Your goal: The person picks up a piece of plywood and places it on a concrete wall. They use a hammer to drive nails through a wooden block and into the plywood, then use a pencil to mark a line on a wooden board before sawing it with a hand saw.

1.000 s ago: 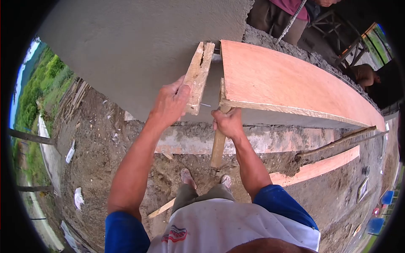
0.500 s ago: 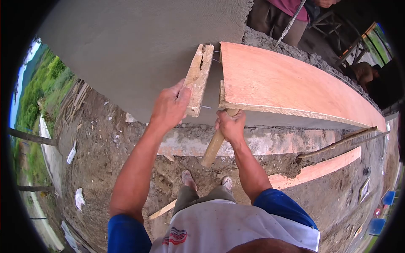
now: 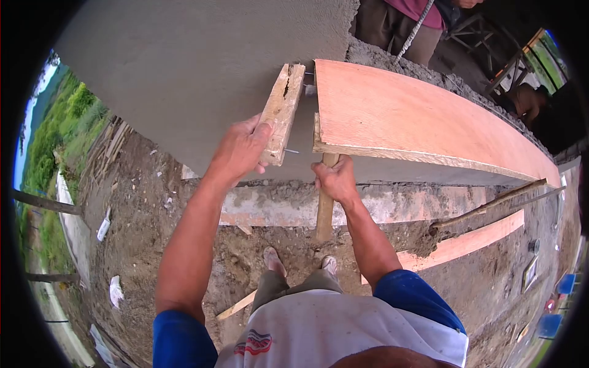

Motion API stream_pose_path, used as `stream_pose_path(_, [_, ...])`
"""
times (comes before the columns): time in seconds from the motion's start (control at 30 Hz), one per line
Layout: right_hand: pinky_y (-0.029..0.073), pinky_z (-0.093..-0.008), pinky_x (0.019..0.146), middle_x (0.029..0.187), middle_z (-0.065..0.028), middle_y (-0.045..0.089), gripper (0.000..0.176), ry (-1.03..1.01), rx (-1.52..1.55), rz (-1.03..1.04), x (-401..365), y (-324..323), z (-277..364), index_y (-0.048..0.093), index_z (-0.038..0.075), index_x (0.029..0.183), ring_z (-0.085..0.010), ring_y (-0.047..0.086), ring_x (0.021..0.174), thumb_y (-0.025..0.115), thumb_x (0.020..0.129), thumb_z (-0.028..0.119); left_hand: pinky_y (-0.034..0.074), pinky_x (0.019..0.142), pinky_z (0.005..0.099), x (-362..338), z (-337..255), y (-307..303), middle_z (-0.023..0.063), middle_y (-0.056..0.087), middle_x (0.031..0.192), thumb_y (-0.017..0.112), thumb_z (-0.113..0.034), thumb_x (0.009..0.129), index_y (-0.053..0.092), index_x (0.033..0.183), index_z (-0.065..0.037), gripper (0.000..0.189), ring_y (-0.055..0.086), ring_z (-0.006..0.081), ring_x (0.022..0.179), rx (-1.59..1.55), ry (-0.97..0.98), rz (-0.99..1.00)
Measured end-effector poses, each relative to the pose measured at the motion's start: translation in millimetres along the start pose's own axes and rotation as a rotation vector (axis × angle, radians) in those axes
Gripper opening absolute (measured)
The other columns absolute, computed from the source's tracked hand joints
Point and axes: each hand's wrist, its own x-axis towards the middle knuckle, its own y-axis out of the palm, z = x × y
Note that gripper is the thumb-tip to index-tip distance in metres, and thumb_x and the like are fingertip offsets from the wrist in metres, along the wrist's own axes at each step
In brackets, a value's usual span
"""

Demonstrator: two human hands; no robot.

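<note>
My left hand [image 3: 238,152] is closed around the lower part of a short, rough wood block [image 3: 285,104], held upright in front of the wall. Nails [image 3: 293,151] stick out of the block's right side towards a long plywood panel [image 3: 405,116], with a gap between the two. Just under the panel's lower left corner, my right hand [image 3: 337,179] grips a wooden stick [image 3: 325,214]. The stick points down towards my feet, and its upper end is hidden behind the panel edge. Another piece of wood [image 3: 316,130] shows at the panel's left end.
Smooth grey plastered wall [image 3: 196,73] rises at the upper left. Behind the panel runs a rough concrete edge with a rebar [image 3: 416,34], where a person [image 3: 402,24] stands. A pole [image 3: 491,205] leans against the panel's right end. A plywood strip [image 3: 466,240] lies on the dirt.
The stick in my right hand has swung from a slant to nearly vertical. My left hand and the nailed block have shifted slightly left and down in view.
</note>
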Motion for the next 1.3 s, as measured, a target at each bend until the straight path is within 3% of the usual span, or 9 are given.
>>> stream_pose_path(0.13, [0.043,-0.0292,0.04,0.057,-0.0072,0.056,0.012,-0.055,0.208,-0.091,-0.5,19.0,-5.7,0.057,-0.006,0.076,-0.0142,0.055,0.043,0.063,0.079,0.004,0.054,0.06,0.0285,4.1,11.0,-2.6,0.0206,0.057,0.131,0.052,-0.036,0.097,0.035,0.147,0.004,0.067,0.063,0.0189,0.069,-0.103,0.071,0.094])
stream_pose_path(0.33, [0.044,-0.0301,0.039,0.065,-0.0081,0.057,0.013,0.033,-0.011,-0.036,-11.0,6.5,-4.4,0.052,-0.004,0.089,-0.0158,0.055,0.043,0.061,0.082,0.003,0.056,0.064,0.031,-0.7,-3.4,1.8,0.0188,0.061,0.123,0.051,-0.034,0.098,0.044,0.144,-0.006,0.055,0.065,0.0205,0.079,-0.039,-0.059,-0.033])
stream_pose_path(0.57, [0.048,-0.0325,0.043,0.062,-0.0079,0.049,0.009,-0.185,0.628,-0.516,-6.6,23.3,-2.8,0.048,-0.001,0.088,-0.0178,0.051,0.045,0.057,0.085,-0.001,0.053,0.061,0.0293,-3.4,8.3,-5.4,0.0215,0.057,0.127,0.052,-0.037,0.098,0.036,0.146,0.004,0.065,0.061,0.0188,0.081,-0.135,-0.011,0.099])
stream_pose_path(0.73, [0.044,-0.0311,0.04,0.062,-0.0088,0.055,0.018,0.005,0.136,-0.124,-12.8,50.4,1.6,0.048,-0.005,0.089,-0.0169,0.054,0.043,0.063,0.082,0.004,0.051,0.06,0.0298,-0.4,4.8,-10.2,0.015,0.062,0.117,0.047,-0.041,0.099,0.046,0.14,0.002,0.059,0.057,0.0165,0.074,0.039,-0.013,-0.088])
stream_pose_path(0.8, [0.045,-0.0304,0.041,0.063,-0.01,0.057,0.025,0.049,-0.032,0.049,-6.7,19.3,-1.1,0.049,-0.009,0.091,-0.0166,0.057,0.044,0.066,0.08,0.006,0.05,0.061,0.0301,3.1,3.9,-16.1,0.0119,0.063,0.112,0.046,-0.042,0.099,0.048,0.137,0.002,0.058,0.057,0.0163,0.075,0.203,-0.025,0.042])
stream_pose_path(0.93, [0.044,-0.0305,0.039,0.063,-0.0087,0.054,0.015,-0.021,0.191,-0.199,-24.5,2.3,-4.8,0.05,-0.007,0.09,-0.0161,0.054,0.043,0.059,0.083,0.002,0.048,0.077,0.033,7.6,12.6,-17.5,0.0145,0.063,0.115,0.044,-0.044,0.097,0.049,0.138,0.0,0.06,0.06,0.0249,0.085,0.056,-0.038,0.143])
stream_pose_path(1.13, [0.045,-0.0305,0.039,0.067,-0.0087,0.055,0.017,-0.197,0.556,-0.412,-4.8,29.1,-10.4,0.049,-0.007,0.096,-0.0156,0.052,0.043,0.058,0.082,-0.003,0.047,0.068,0.0318,15.5,9.2,-8.2,0.009,0.064,0.1,0.042,-0.044,0.099,0.059,0.126,0.002,0.056,0.055,0.0154,0.07,-0.119,-0.04,0.096])
stream_pose_path(1.27, [0.045,-0.0312,0.039,0.065,-0.0083,0.055,0.013,0.046,-0.007,-0.004,-14.6,36.9,3.2,0.05,-0.006,0.085,-0.0171,0.054,0.043,0.061,0.082,0.001,0.044,0.055,0.0319,12.1,1.2,-13.5,0.0059,0.058,0.077,0.043,-0.046,0.098,0.062,0.116,0.003,0.055,0.051,0.0148,0.06,0.046,0.005,0.103])
stream_pose_path(1.3, [0.046,-0.0301,0.04,0.068,-0.0095,0.059,0.024,0.057,-0.002,-0.007,-10.0,25.6,-4.2,0.049,-0.009,0.099,-0.0156,0.057,0.044,0.062,0.082,0.001,0.043,0.052,0.0324,14.7,0.2,-12.8,0.0051,0.055,0.072,0.043,-0.046,0.098,0.063,0.112,0.003,0.055,0.051,0.0153,0.058,0.089,0.004,0.088])
